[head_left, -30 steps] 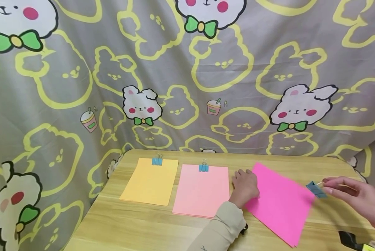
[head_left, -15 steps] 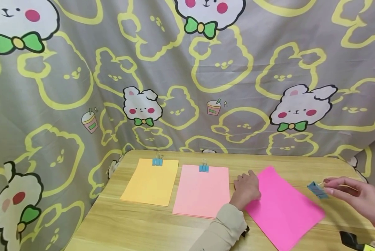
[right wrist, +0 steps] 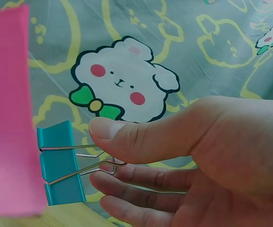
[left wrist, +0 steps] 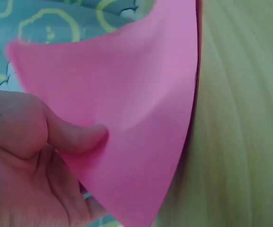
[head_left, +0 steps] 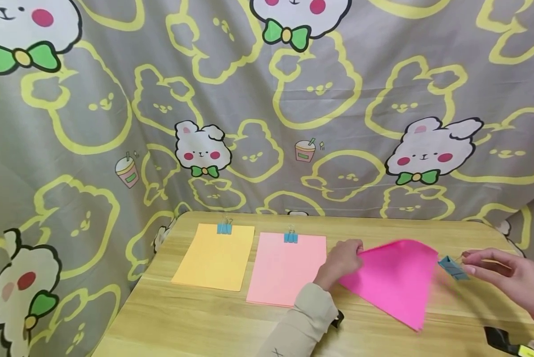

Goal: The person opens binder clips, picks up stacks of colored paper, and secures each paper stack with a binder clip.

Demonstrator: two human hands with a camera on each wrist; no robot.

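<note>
My left hand [head_left: 343, 259] pinches the left edge of a bright pink stack of paper [head_left: 393, 282]. In the left wrist view, the thumb lies across the face of the bent paper [left wrist: 127, 109], with fingers behind it. The stack is lifted and curved, one corner pointing toward the front of the table. My right hand [head_left: 514, 277] holds a blue binder clip [head_left: 454, 267] by its wire handles, between thumb and fingers. Seen from the right wrist, the clip body [right wrist: 61, 163] is right at the edge of the pink paper [right wrist: 9, 118].
To the left on the wooden table [head_left: 195, 322] lie a yellow paper stack [head_left: 215, 260] and a light pink one [head_left: 286, 270], each with a blue binder clip [head_left: 291, 238] at its top edge. A patterned curtain [head_left: 249, 99] hangs behind the table.
My left hand has turned and raised the bright pink paper, which lay flatter before and now bends upward, its front corner higher in view. The right hand with the binder clip has barely moved.
</note>
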